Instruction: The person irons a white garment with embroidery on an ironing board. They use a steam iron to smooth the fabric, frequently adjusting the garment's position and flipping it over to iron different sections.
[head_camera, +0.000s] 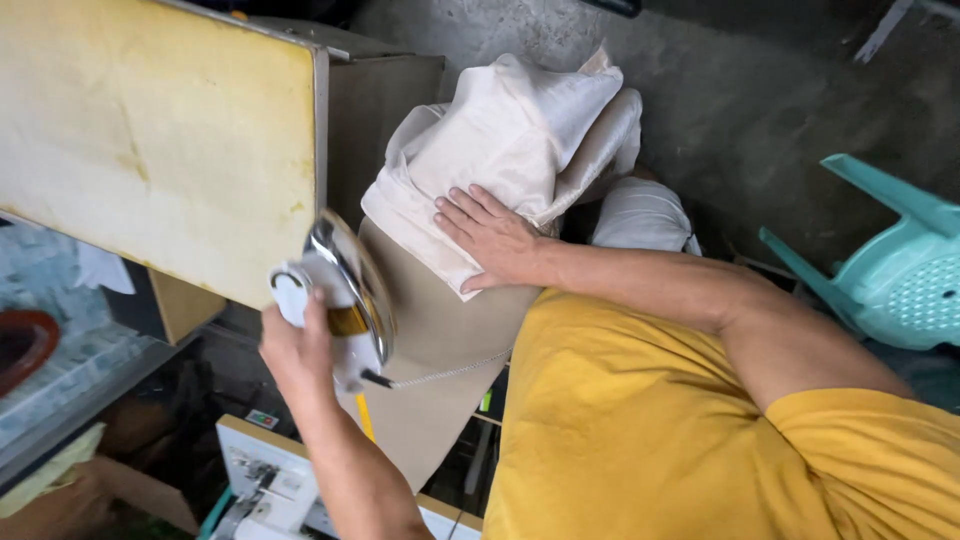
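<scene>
Cream cloth (500, 130), folded in a heap, lies at the far end of the tan ironing board (430, 330), overhanging its edge. Right hand (495, 240) lies flat and released on it. Left hand (300, 350) grasps the iron (345, 290), tilted up beside the yellow padded desk (160, 130); a teal plastic chair (890, 270) stands right.

A small garment-pressing and sewing workshop.

A padded pressing board (160, 130) with a yellowed cover stands beside a clothes iron (345, 290) and a heap of pale folded cloth (510, 130). Part of a white sewing machine (265, 480) shows below, with a bare concrete floor (740, 110) and a teal plastic chair (890, 270) nearby.
</scene>
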